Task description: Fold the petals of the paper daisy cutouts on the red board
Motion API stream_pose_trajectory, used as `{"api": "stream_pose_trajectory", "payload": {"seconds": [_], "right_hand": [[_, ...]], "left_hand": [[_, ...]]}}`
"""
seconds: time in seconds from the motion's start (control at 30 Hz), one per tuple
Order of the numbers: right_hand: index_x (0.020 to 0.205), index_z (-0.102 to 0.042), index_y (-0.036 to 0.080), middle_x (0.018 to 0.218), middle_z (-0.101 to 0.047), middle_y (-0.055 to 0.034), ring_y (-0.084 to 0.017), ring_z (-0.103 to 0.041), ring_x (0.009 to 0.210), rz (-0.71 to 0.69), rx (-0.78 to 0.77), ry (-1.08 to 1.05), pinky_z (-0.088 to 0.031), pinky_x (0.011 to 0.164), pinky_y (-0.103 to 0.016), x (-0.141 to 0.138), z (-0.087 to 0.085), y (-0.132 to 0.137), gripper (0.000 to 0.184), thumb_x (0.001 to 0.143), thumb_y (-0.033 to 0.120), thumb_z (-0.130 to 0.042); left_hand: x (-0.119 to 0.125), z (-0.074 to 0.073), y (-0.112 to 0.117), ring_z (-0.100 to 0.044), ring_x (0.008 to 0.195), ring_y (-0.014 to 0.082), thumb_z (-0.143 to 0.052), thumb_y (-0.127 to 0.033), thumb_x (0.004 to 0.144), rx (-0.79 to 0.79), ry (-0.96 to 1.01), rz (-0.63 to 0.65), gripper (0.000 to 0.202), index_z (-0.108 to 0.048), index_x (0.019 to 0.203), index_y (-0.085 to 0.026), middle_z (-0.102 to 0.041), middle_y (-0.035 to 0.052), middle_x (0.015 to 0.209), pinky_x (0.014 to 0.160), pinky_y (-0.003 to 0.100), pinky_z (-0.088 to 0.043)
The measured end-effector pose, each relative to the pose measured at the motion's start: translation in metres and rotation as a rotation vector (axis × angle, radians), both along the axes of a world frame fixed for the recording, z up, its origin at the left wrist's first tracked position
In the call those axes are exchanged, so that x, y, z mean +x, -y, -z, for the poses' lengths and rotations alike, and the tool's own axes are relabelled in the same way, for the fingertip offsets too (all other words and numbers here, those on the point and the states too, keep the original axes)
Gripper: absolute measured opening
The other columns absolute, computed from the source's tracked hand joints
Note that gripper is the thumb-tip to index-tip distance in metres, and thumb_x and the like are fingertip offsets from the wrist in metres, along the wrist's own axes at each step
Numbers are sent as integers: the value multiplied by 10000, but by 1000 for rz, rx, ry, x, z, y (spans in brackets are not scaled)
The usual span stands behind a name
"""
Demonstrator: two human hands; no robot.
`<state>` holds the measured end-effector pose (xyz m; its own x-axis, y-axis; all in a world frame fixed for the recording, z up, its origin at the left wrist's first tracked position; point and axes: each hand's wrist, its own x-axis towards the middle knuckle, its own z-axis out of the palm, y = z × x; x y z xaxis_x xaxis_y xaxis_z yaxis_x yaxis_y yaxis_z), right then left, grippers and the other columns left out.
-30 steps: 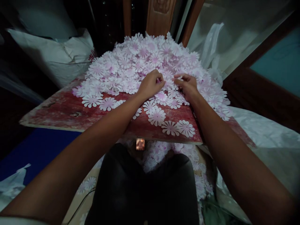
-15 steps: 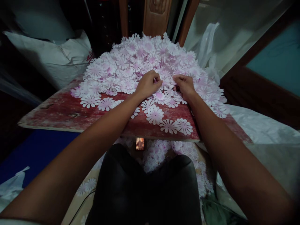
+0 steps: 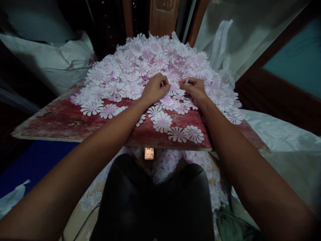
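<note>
Looking down past your dark trousers [image 3: 155, 201], you see pink-and-white paper flowers [image 3: 165, 165] scattered just below the near edge of a red-painted board [image 3: 60, 125]. A few loose flowers [image 3: 163, 122] lie apart on the bare paint between your forearms. Your left hand [image 3: 155, 89] and right hand [image 3: 193, 90] sit just beside each other at the near edge of the heaped flower pile [image 3: 140, 67], which spreads wide across the board and lies directly ahead of both hands. Each hand's fingers [image 3: 163, 83] curl into a tight pinch among the petals; they may be holding a flower, but you can't be sure in this dim view. Open board remains to the left of your left forearm. Beyond the pile stand a white plastic bag [image 3: 220, 43] and a carved wooden door panel [image 3: 163, 13].
</note>
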<state>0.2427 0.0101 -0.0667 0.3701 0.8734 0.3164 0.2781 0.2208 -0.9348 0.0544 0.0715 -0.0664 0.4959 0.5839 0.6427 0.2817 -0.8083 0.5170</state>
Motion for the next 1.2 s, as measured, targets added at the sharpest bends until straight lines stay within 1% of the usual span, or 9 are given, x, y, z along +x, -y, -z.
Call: {"api": "stream_pose_trajectory", "payload": {"seconds": [0.1, 0.23, 0.37, 0.5, 0.6, 0.7, 0.87, 1.07, 1.2], "right_hand": [[781, -695, 156, 517, -448, 51, -29, -350, 447, -3, 6, -4, -236, 404, -182, -1, -1, 1, 143, 672, 157, -788], [772, -706, 149, 491, -443, 51, -36, -332, 409, 0, 3, -10, -212, 383, -200, -2, -2, 2, 133, 692, 216, -787], [748, -694, 148, 550, -525, 30, -41, -385, 420, -8, -15, -37, -289, 394, -203, -3, -2, 2, 111, 711, 220, -770], [782, -698, 159, 577, -533, 30, -39, -397, 446, -28, -16, -57, -347, 419, -195, -3, -2, 1, 98, 730, 221, -753], [829, -700, 166, 622, -550, 23, -41, -404, 471, -45, -9, -64, -362, 435, -195, -1, -1, 0, 119, 734, 228, -736], [908, -689, 185, 674, -561, 21, -50, -410, 497, -43, 2, -73, -363, 454, -202, 2, -1, -1, 182, 732, 222, -709], [1013, -664, 223, 721, -521, 17, -90, -460, 596, -5, 24, -66, -411, 550, -249, 8, 2, -5, 361, 662, 173, -732], [1083, -622, 218, 615, -438, 49, -76, -394, 540, 39, 45, -74, -386, 527, -249, 7, 4, -6, 509, 590, 110, -688], [1172, -566, 209, 691, -514, 47, -65, -417, 540, 15, 72, -111, -378, 525, -244, 5, 4, -5, 627, 575, 164, -752]], "left_hand": [[0, -1, 1, -558, 788, 166, -640, -197, 816, 8, 2, -14, 92, -605, 738, -162, -590, 61, 846, 771, 316, -470], [0, 1, 0, -552, 754, 153, -649, -213, 823, 15, 15, -20, 97, -616, 747, -161, -593, 57, 843, 751, 311, -471], [0, 3, -3, -547, 754, 147, -659, -222, 828, 21, 39, -14, 106, -616, 756, -157, -592, 54, 845, 774, 315, -476], [1, 4, -4, -539, 754, 143, -672, -226, 821, 1, 54, 5, 111, -614, 756, -157, -592, 48, 850, 765, 306, -473], [2, 1, -4, -538, 746, 136, -668, -207, 824, -83, 101, -12, 116, -597, 749, -156, -601, 40, 835, 763, 296, -470], [1, -2, -3, -531, 729, 125, -614, -185, 863, -208, 181, -35, 150, -556, 727, -160, -592, 24, 779, 775, 286, -472], [2, -3, -1, -533, 743, 135, -596, -175, 872, -290, 231, -12, 203, -528, 682, -169, -562, 18, 703, 766, 283, -481], [3, -4, 2, -508, 673, 117, -615, -159, 852, -324, 216, -5, 210, -542, 655, -163, -557, 12, 663, 696, 268, -461], [3, -4, 3, -492, 635, 104, -625, -165, 844, -304, 190, -9, 204, -549, 655, -160, -568, 5, 657, 670, 265, -441]]}}
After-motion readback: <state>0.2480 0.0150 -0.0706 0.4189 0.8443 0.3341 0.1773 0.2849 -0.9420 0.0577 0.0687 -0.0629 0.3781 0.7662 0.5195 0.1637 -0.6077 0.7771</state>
